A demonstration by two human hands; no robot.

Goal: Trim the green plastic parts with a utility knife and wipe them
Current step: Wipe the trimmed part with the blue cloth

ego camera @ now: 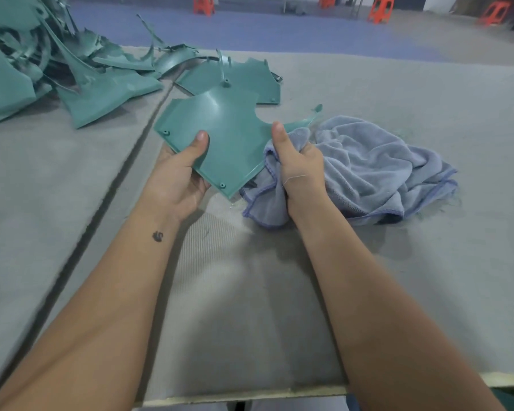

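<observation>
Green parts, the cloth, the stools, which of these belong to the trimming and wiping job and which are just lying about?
In the job:
green part, gripped by left hand
blue cloth, gripped by right hand
pile of green parts

Lying about:
orange stools

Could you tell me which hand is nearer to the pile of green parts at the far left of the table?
Left. The left hand is closer to the pile; the right hand is farther right, gripping the cloth.

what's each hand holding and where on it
The left hand grips the green part at its near left edge, thumb on top. The right hand holds a bunched fold of the blue cloth against the part's right edge.
</observation>
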